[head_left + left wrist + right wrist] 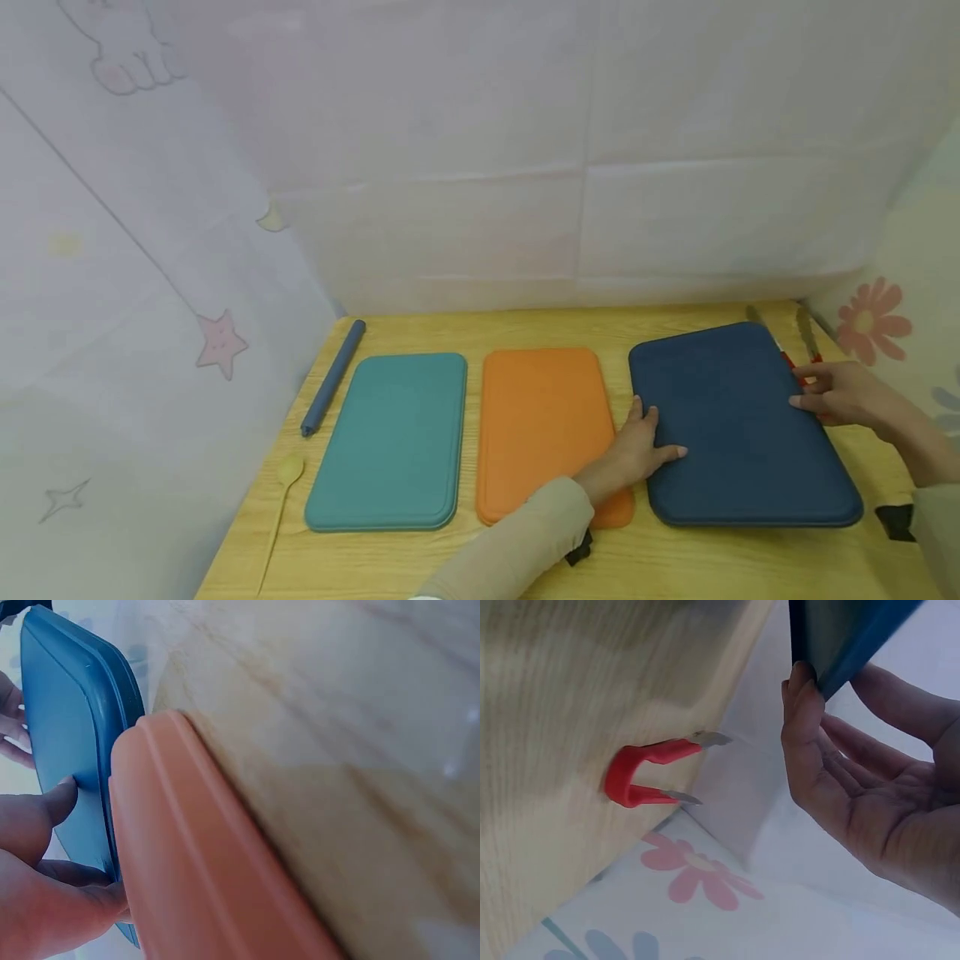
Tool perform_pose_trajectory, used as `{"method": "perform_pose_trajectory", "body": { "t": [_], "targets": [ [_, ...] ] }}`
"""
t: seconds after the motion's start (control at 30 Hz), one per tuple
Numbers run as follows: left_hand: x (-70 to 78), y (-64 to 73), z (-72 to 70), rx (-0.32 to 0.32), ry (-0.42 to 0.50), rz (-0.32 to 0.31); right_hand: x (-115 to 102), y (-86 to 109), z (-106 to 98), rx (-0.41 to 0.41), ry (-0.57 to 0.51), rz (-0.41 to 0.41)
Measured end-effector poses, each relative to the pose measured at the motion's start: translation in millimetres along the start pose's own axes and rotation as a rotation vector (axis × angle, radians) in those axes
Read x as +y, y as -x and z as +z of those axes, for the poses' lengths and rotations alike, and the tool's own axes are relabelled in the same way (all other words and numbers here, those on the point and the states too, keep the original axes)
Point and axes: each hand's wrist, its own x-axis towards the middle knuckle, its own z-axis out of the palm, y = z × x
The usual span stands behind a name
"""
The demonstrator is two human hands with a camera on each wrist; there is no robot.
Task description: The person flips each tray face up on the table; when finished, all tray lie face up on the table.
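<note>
A dark blue rectangular tray [735, 433], rounded at the corners and face down, is tilted at the right of the table, its right side raised. My left hand [633, 446] grips its left edge, thumb on top; the fingertips are partly hidden in the left wrist view. My right hand [843, 392] pinches the right edge, with fingers underneath and thumb above, as the right wrist view shows. Beside my left hand lies an orange tray [543, 425] of similar shape, partly covered by my forearm. Red-handled tongs [622, 776] with metal tips lie beyond the blue tray's right edge.
A teal tray [393, 442] lies left of the orange one. Further left are a blue-grey rod [333, 379] and a pale yellow spoon [288, 471]. Printed cloth [465, 167] hangs behind and along the sides of the wooden table [600, 321].
</note>
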Motion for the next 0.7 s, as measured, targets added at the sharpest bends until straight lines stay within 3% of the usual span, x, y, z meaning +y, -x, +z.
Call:
{"method": "perform_pose_trajectory", "body": {
  "t": [0.2, 0.43, 0.7],
  "targets": [
    [0.7, 0.0, -3.7, 0.004, 0.021, 0.017, -15, 2.4, -7, -0.002, -0.019, -0.026],
    [4.7, -2.8, -8.2, -0.001, -0.002, 0.023, -26, 3.1, -12, 0.073, 0.013, -0.013],
    [1.0, 0.0, -10.0, 0.0, 0.061, 0.009, -37, -0.8, -9, 0.105, 0.012, -0.047]
  ]
}}
